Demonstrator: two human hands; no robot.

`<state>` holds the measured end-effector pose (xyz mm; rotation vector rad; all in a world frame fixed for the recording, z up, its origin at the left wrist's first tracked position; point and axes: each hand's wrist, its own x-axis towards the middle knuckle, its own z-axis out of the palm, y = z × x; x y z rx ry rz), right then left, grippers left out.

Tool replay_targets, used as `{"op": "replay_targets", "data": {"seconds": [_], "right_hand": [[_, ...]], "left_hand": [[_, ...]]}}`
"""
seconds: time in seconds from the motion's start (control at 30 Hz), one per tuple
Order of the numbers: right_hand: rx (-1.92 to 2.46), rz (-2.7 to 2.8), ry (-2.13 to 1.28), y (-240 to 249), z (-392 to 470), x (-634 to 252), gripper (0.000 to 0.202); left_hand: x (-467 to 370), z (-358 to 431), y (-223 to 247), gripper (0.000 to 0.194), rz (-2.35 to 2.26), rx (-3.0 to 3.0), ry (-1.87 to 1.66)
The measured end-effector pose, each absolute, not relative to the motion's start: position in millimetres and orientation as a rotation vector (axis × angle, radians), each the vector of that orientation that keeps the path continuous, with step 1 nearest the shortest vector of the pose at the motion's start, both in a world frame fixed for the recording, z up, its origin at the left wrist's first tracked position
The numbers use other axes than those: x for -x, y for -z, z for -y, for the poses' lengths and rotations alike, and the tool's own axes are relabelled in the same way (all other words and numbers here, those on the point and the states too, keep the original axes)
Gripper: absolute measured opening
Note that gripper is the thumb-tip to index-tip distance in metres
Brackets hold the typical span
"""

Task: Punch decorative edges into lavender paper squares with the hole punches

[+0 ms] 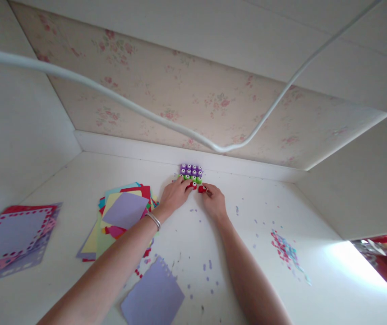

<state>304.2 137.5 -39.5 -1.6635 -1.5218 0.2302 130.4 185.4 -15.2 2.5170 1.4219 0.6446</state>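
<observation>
A block of small craft punches (pixel 191 171) stands at the back of the white table (pixel 315 271), against the wall: purple ones in rows, green ones in front. My left hand (pixel 173 195) reaches to the block's front left and its fingers pinch a red punch (pixel 192 184). My right hand (pixel 214 200) sits just right of it, with its fingertips closed on another red punch (pixel 202 188). Both red punches touch the table in front of the green row. A bracelet (pixel 153 220) circles my left wrist.
A stack of coloured paper sheets (pixel 122 215) lies left of my left arm. Punched-edge sheets (pixel 11 234) lie at the far left. A lilac sheet (pixel 153 298) rests near the front. Paper confetti (pixel 286 250) litters the right side. A white cable (pixel 166 122) hangs across the view.
</observation>
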Motion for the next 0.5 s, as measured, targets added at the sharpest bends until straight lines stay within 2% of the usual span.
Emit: {"op": "replay_targets", "data": {"seconds": [0.1,0.5], "right_hand": [[1.687,1.507,-0.198,36.5,-138.0,-303.0,0.032],[1.696,1.556,-0.180,34.9,-139.0,-302.3,0.040]], "left_hand": [[-130.7,-186.1,15.5,0.035,-1.430,-2.485,-0.661],[-127.2,-185.6,14.6,0.044,-1.431,-2.369,-0.726]]}}
